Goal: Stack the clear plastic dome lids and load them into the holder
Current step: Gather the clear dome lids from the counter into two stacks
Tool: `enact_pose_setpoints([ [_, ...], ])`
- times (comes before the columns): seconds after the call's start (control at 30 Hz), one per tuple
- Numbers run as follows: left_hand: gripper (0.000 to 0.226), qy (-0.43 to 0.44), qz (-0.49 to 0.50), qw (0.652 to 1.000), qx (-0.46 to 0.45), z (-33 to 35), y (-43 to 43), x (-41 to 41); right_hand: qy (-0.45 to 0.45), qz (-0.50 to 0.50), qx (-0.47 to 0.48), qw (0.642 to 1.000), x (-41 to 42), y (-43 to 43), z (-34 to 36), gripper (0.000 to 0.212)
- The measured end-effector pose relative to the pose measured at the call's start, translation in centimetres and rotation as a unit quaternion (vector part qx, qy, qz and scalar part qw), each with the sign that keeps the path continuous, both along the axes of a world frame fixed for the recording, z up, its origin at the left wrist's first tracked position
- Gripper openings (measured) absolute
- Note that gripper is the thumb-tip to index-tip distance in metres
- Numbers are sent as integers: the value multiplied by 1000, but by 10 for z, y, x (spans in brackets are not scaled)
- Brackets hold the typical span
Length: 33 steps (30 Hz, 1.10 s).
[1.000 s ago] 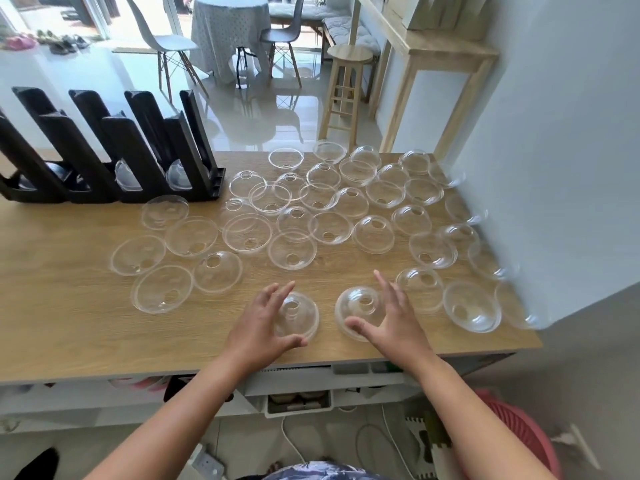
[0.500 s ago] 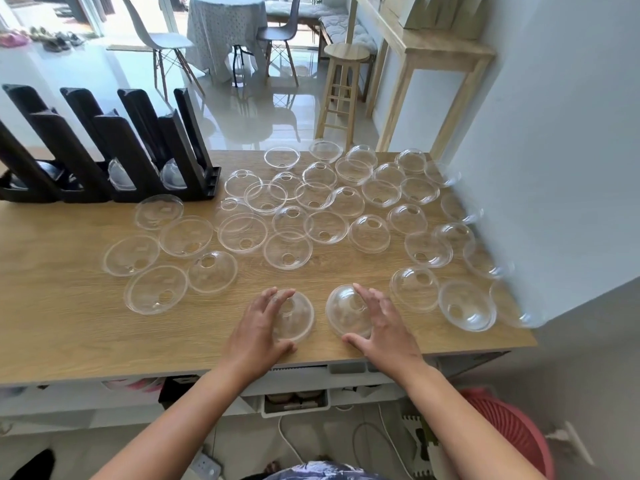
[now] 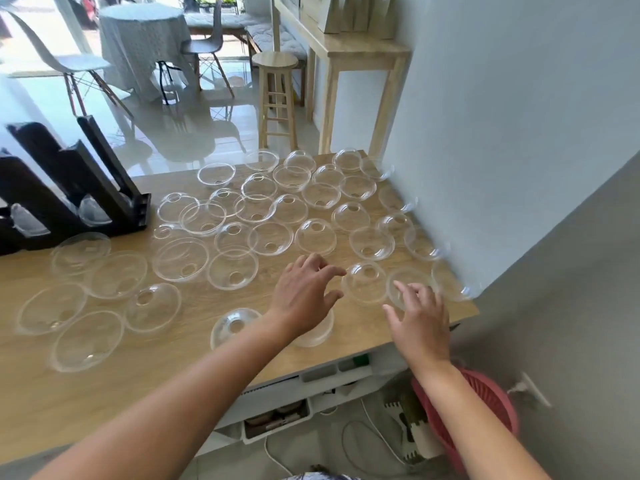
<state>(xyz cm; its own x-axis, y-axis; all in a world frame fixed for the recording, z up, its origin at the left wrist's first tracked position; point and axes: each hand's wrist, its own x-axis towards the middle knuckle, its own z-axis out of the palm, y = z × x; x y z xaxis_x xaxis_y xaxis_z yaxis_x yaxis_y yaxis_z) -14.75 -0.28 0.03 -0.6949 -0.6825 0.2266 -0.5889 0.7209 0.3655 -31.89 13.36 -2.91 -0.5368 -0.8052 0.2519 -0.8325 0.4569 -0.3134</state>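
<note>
Both hands off the 2 near-edge lids since prior frame, now further R. L hand (image 3: 304, 292) fingers spread, empty, above table (image 3: 104, 386). R hand (image 3: 420, 323) open over a lid (image 3: 408, 284). ~35 lids (image 3: 232, 271) loose; holder (image 3: 69, 188) rear L, 2 inside.

Clear dome lids (image 3: 270, 238), each with a round hole at its crown, are lying scattered across the wooden table, some dome-up, others flipped rim-up like shallow bowls. Several are overlapping or touching near the middle. Two lids (image 3: 235, 325) are sitting by the near edge, one of them (image 3: 317, 332) partly hidden. Another, dome-up (image 3: 366, 283), is resting toward the right corner beside a rim-up one (image 3: 408, 284). The black slotted holder (image 3: 74, 187) is standing at the far left, with lids (image 3: 90, 213) showing at the bottom of its channels.
</note>
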Motion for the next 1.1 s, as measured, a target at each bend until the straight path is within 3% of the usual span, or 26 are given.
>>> enact_pose_setpoints([
  [0.13,48,-80,-52,995,-38,-12,-11,-56,60,-17,90,994,-22,15,-7,47],
  [0.27,45,-141,-63,986,-58,-22,-17,-80,90,-1,98,991,-29,15,-12,39],
  [0.43,38,-145,-61,987,-19,-25,-19,-87,113,1,93,989,-35,14,-17,16],
  [0.67,31,-120,-47,991,33,-10,-19,-75,86,34,21,996,-32,13,-10,9],
  [0.8,27,-70,-35,996,40,17,-21,-60,-18,27,-81,996,-28,7,10,11],
  [0.87,25,-33,-15,998,54,37,-26,-46,-128,10,-141,982,-22,1,23,12],
  [1.0,22,27,57,994,87,74,-44,4,-403,-30,-241,882,-2,-23,48,15],
  [1.1,24,-44,102,988,107,88,-52,48,-557,-30,-232,797,9,-36,51,18],
])
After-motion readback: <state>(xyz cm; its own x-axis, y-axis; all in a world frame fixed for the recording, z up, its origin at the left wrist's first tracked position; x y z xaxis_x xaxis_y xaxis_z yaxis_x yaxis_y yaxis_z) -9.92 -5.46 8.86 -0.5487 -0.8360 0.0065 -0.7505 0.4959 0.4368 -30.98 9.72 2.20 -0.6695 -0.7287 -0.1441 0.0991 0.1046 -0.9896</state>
